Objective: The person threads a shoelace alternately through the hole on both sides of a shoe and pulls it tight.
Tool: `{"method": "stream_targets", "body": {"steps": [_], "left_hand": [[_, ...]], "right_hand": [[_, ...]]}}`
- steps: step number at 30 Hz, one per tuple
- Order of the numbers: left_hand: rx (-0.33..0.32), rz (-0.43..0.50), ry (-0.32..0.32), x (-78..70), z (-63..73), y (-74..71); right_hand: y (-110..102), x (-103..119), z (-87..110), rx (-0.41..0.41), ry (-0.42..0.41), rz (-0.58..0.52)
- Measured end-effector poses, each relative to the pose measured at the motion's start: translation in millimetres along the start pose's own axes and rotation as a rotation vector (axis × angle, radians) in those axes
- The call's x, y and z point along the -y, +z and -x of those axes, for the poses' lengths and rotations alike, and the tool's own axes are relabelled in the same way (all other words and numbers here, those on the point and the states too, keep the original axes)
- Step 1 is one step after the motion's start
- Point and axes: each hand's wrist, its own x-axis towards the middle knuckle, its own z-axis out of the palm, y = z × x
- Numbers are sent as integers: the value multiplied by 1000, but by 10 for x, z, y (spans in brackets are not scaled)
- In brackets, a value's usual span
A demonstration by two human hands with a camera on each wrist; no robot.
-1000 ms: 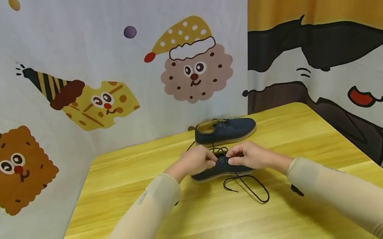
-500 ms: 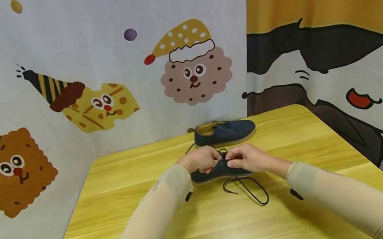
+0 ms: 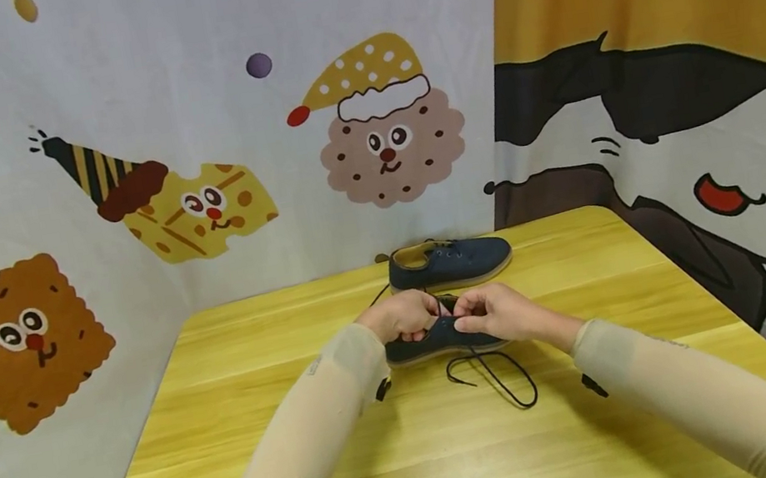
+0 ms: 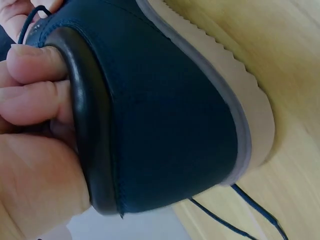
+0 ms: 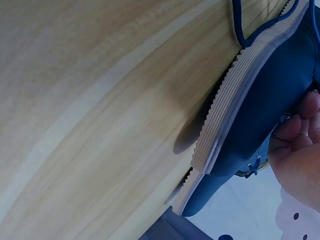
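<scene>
A dark blue lace-up shoe (image 3: 417,349) lies on the table, toe to the right, between both hands. My left hand (image 3: 403,316) is at its opening, fingers curled over the padded collar (image 4: 92,130) and partly hidden inside. A dark shoelace (image 4: 27,22) runs to its fingertips, which appear to pinch it. My right hand (image 3: 497,311) pinches the shoe's upper by the eyelets with thumb and fingers; in the right wrist view its fingertips (image 5: 287,129) meet the shoe's upper edge. A loose lace end (image 3: 519,372) loops on the table in front of the shoe.
A second dark blue shoe (image 3: 470,260), laced, stands behind at the table's back edge. The wooden table (image 3: 421,469) reaches a printed curtain (image 3: 218,114) behind and at the sides. Another lace stretch (image 3: 379,295) trails left of the shoes.
My left hand has moved slightly right, from the near edge of the shoe's opening to its inside by the eyelets. My right hand keeps its hold; the shoe's eyelet part has shifted slightly.
</scene>
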Motion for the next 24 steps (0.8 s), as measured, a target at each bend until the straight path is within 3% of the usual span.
{"method": "stream_targets", "body": {"steps": [8, 13, 17, 24], "left_hand": [[-26, 74, -41, -25, 9, 28], [10, 51, -57, -39, -17, 23], [47, 45, -32, 0, -58, 14], [100, 166, 33, 47, -70, 13]], "right_hand": [[33, -17, 5, -31, -1, 10], [45, -11, 8, -29, 0, 3], [49, -1, 17, -17, 8, 7], [26, 11, 26, -22, 8, 0]]}}
